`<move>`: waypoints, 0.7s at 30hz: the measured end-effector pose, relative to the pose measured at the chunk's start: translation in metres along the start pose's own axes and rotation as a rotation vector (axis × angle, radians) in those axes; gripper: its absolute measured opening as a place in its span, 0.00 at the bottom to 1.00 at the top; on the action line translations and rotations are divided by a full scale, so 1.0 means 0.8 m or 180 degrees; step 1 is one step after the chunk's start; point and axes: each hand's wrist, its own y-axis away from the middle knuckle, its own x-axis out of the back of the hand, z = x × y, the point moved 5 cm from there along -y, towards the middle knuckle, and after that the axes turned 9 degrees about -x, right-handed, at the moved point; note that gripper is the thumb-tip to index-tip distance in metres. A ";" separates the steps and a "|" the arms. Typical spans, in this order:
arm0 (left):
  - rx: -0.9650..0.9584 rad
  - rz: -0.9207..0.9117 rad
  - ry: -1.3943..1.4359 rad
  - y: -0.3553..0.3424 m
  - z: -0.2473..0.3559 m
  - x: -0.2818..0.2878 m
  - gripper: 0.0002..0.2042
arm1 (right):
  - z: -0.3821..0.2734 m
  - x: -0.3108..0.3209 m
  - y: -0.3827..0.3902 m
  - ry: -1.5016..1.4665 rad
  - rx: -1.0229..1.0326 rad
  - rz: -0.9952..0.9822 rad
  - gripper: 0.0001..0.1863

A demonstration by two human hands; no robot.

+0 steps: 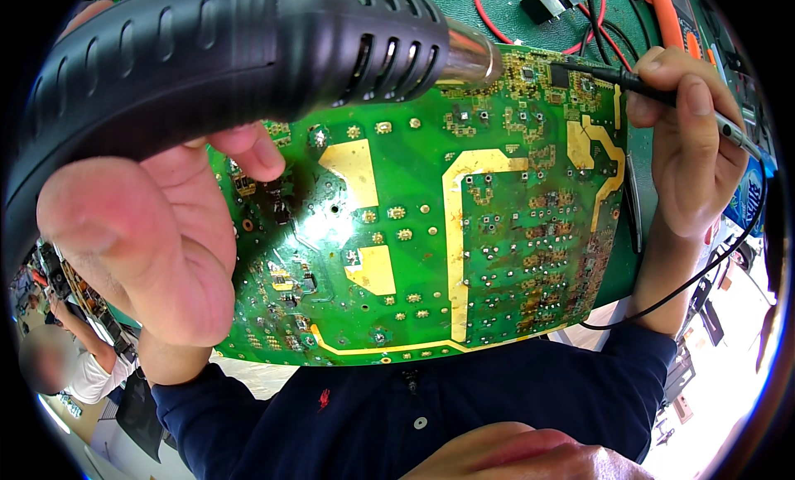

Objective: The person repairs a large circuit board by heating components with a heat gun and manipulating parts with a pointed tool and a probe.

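Observation:
My left hand (178, 240) is closed round the handle of a black hot air gun (273, 53), which reaches across the upper left. The gun's metal nozzle (472, 56) points at the far edge of a large green circuit board (414, 165). In my right hand (696, 140) is a slim pen-like tool (617, 76), pinched between thumb and fingers. Its dark tip lies over or against a small square black chip (560, 76) near the nozzle; contact is unclear. The board shows gold traces, solder points and brownish stained areas at right.
Under the board is a green mat (638, 140) with a thin metal rod (634, 202) beside the right edge. Red and black wires (489, 12) and a black block-shaped part (546, 4) lie beyond. A black cable (662, 296) curves down at right. A co-worker (91, 372) is at far left.

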 end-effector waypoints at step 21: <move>0.0045 0.0041 -0.0059 0.002 -0.002 0.000 0.34 | 0.004 -0.002 -0.001 -0.0237 -0.0147 -0.0092 0.16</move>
